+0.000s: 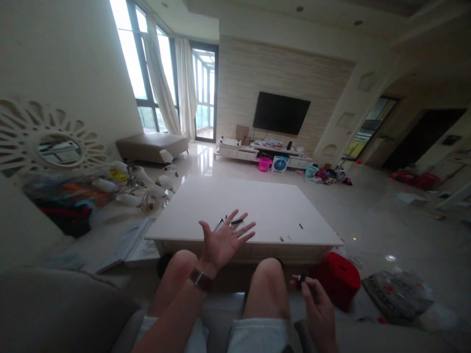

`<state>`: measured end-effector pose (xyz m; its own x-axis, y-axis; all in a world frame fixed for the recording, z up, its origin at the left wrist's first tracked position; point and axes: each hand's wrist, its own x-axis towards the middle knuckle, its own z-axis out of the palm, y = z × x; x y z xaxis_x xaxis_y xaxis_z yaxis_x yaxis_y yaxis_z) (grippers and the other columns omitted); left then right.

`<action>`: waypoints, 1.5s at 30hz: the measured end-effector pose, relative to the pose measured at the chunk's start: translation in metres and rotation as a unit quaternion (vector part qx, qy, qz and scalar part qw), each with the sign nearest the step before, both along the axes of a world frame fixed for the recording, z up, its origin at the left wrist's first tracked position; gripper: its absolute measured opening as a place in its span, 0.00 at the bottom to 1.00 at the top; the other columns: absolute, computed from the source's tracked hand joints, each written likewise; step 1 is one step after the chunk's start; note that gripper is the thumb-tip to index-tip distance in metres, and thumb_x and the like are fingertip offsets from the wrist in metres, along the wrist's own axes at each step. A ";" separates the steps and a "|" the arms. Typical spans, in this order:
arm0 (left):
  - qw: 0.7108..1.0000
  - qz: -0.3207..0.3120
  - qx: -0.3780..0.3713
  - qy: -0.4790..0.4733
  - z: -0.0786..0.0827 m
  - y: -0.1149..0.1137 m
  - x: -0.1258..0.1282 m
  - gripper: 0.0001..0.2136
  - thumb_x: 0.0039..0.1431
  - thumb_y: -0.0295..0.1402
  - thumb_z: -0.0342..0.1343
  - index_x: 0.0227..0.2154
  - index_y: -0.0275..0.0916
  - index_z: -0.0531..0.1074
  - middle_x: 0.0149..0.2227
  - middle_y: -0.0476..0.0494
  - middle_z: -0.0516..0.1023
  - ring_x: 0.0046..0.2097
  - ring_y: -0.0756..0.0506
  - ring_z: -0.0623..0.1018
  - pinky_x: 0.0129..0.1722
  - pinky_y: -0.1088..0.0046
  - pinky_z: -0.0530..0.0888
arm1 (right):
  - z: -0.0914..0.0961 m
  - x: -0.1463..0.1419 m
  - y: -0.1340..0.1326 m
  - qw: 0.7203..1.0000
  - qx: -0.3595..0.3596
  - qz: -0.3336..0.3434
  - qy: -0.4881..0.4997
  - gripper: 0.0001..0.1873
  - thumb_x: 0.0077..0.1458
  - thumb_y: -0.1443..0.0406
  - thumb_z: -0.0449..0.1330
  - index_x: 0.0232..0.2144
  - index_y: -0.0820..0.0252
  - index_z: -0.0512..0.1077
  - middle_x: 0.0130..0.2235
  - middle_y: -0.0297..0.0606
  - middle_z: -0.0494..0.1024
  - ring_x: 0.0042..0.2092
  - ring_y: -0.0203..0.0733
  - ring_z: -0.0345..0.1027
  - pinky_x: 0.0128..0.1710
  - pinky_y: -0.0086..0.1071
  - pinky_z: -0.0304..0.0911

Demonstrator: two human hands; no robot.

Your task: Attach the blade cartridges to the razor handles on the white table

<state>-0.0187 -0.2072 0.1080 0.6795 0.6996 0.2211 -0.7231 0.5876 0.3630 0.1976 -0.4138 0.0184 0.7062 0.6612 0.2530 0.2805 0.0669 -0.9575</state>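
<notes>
My left hand [222, 240] is held palm up over the near edge of the white table [257, 201], fingers spread, nothing gripped. A brown-strapped watch [201, 279] is on that wrist. Close behind the fingers a short black piece [237, 222] and a thin pen-like stick [218, 225] show; partly covered, they appear to lie on the tabletop. Low on the right, beside my knee, my right hand [318, 306] pinches a small black object [302, 278] between thumb and fingers. Its kind is too small to tell.
On the table's right are a small black strip [300, 226] and a tiny brownish bit [281, 239]. A red stool-like object [336, 280] stands right of my knee. White lamp parts [147, 189] lie on the floor at left. A television [281, 113] hangs on the far wall.
</notes>
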 end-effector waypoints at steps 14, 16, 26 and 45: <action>0.989 0.028 0.077 0.127 -0.044 0.137 0.015 0.54 0.30 0.12 0.47 0.67 0.51 0.50 0.68 0.37 0.56 0.62 0.33 0.71 0.66 0.46 0.56 | 0.044 -0.037 0.301 0.928 0.245 -0.002 0.281 0.09 0.52 0.62 0.63 0.32 0.57 0.66 0.33 0.33 0.82 0.33 0.36 0.78 0.33 0.27 0.69; 0.987 0.019 0.074 0.141 -0.049 0.146 0.008 0.53 0.31 0.12 0.47 0.67 0.51 0.51 0.68 0.37 0.57 0.62 0.32 0.71 0.66 0.46 0.56 | 0.033 -0.042 0.327 0.931 0.232 0.010 0.283 0.07 0.53 0.63 0.62 0.32 0.58 0.66 0.35 0.33 0.82 0.34 0.35 0.78 0.34 0.27 0.69; 0.985 0.005 0.080 0.150 -0.057 0.145 -0.012 0.51 0.33 0.12 0.49 0.66 0.50 0.56 0.67 0.36 0.60 0.63 0.29 0.69 0.67 0.43 0.56 | -0.003 -0.066 0.340 0.910 0.128 0.054 0.390 0.08 0.50 0.64 0.63 0.31 0.57 0.66 0.34 0.33 0.83 0.29 0.34 0.75 0.25 0.24 0.64; 0.990 -0.035 0.075 0.111 -0.066 0.121 0.013 0.55 0.32 0.11 0.47 0.67 0.57 0.49 0.65 0.40 0.66 0.63 0.31 0.68 0.66 0.43 0.55 | 0.013 -0.070 0.328 0.839 0.126 0.064 0.525 0.04 0.55 0.64 0.59 0.31 0.57 0.74 0.39 0.32 0.82 0.41 0.35 0.75 0.37 0.27 0.70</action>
